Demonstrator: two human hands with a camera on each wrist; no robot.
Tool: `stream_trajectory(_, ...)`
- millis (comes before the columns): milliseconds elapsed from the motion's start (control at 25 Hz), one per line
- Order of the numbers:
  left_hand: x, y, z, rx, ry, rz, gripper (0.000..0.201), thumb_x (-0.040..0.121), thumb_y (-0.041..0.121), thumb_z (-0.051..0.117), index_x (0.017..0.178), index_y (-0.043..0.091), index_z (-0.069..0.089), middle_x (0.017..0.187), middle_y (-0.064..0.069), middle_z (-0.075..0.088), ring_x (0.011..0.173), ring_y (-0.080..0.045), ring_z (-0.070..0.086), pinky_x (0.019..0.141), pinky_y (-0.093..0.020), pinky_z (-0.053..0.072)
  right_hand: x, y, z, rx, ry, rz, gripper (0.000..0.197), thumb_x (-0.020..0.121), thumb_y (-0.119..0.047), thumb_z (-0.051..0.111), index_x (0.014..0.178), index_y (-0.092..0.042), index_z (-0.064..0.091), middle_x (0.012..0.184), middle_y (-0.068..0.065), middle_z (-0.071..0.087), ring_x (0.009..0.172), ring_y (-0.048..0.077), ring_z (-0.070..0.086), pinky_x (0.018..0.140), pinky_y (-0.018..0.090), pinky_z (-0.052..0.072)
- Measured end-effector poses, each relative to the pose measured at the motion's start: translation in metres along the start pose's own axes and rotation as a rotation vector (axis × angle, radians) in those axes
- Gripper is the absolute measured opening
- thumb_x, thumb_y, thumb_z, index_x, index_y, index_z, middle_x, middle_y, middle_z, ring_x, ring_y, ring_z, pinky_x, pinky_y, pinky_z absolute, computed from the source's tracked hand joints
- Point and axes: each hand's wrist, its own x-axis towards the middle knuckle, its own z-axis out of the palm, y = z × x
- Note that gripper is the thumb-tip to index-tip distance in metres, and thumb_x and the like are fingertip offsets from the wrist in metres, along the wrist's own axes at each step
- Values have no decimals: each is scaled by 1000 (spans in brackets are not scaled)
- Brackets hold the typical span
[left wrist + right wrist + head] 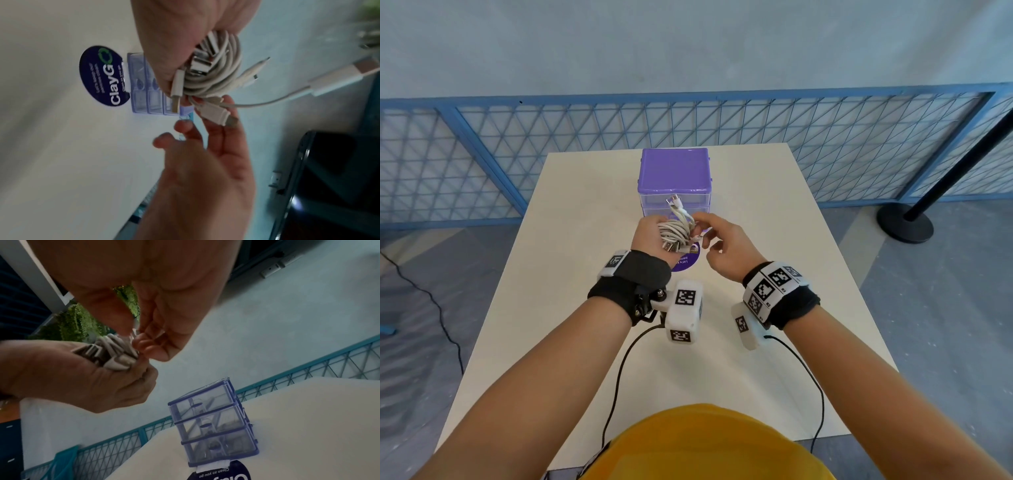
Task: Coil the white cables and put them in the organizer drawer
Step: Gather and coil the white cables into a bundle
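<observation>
White table (585, 342) fills centre frame. On it, toward the far edge: purple three-drawer organizer (674, 178), drawers look closed. Just in front, dark round sticker (686, 262) flat on the top, touching or nearly touching the organizer base.

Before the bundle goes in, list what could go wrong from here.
1. Loose ends: several plugs stick out of the coiled white cables gripped by the left hand; they may snag or let the coil spring open.
2. All three drawers of the purple organizer look closed, and the right hand is pinching a cable end, so neither hand is free to open one.
3. The drawers look shallow; the bulky bundle may not fit.
</observation>
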Motion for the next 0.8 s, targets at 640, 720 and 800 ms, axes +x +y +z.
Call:
stream_trajectory(640,2,-31,12,-15,-3,-29,20,90,25,48,76,15,59,78,-6,60,72,-19,60,62,-29,50,10,-8,21,58,249,61,20,96,-13,32,79,-9,42,61,-7,46,56,7,45,52,14,36)
stream_trajectory(720,2,-34,13,13,2,38,25,91,37,49,83,17,61,83,-5,64,78,-19,63,69,-33,52,12,-7,22,37,253,99,23,96,-13,32,80,-5,47,65,1,51,60,16,47,59,27,37)
stream_trajectory(800,3,-36,13,112,-22,110,29,89,41,51,94,14,60,87,-6,65,83,-20,63,74,-34,53,9,-7,22,-25,208,85,28,97,-14,31,85,2,51,78,16,60,70,29,54,66,33,42)
